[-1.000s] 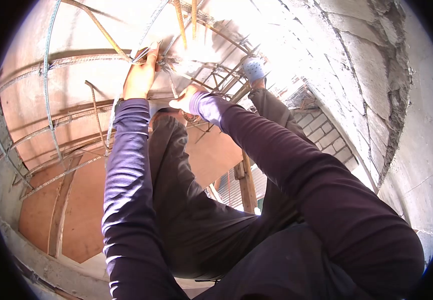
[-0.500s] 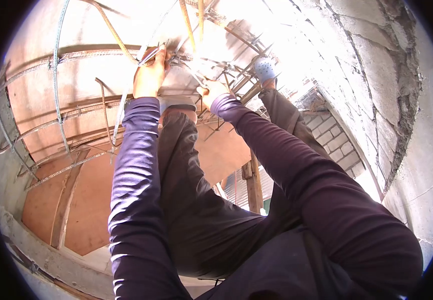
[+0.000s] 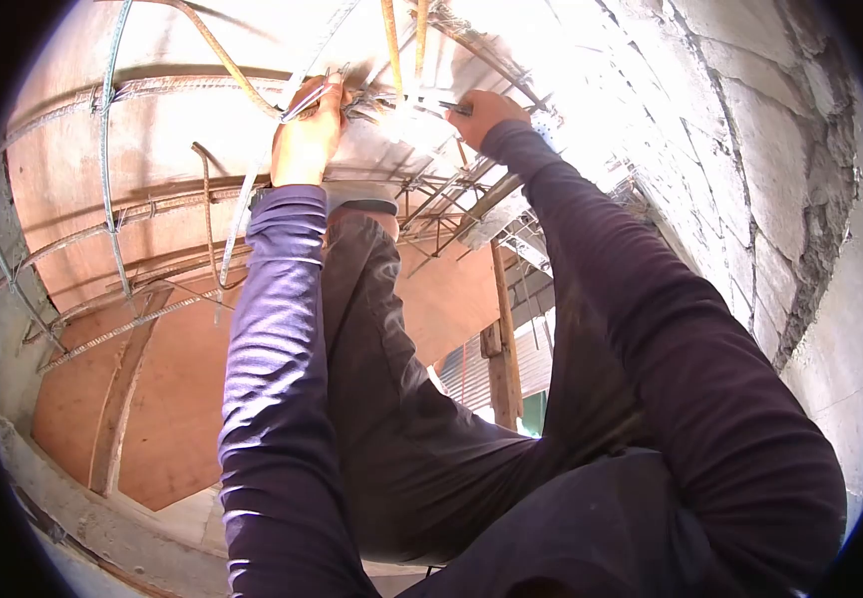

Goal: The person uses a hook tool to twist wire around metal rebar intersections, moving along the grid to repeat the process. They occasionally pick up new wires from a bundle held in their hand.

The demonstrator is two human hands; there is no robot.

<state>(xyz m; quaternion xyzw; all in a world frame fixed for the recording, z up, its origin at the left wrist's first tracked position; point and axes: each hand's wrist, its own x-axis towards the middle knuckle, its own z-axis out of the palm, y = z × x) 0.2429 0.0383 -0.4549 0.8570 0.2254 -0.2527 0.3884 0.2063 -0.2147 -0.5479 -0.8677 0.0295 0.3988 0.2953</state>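
The left hand (image 3: 307, 135) is closed around a crossing of rusty rebar (image 3: 192, 85), its fingers curled over the joint where a long horizontal bar meets a thinner curved bar, and thin tie wire (image 3: 302, 100) shows bright at its fingertips. Just to the right of it, the right hand (image 3: 486, 110) is closed on a slim dark metal tool (image 3: 431, 103), whose tip points back toward the left hand and reaches the same joint; how tightly the fingers clamp the tool cannot be told in the glare. Two orange vertical bars (image 3: 393, 40) rise between the two hands. Beyond and below the left hand, more rebar runs in curved rows over brown plywood formwork (image 3: 162, 399). To the right of the right hand stands a rough grey block wall (image 3: 750, 149). Below both hands the person's dark-trousered knee (image 3: 361, 234) and purple sleeves (image 3: 272, 329) fill the view, and a wooden post (image 3: 501, 349) stands under the right forearm.
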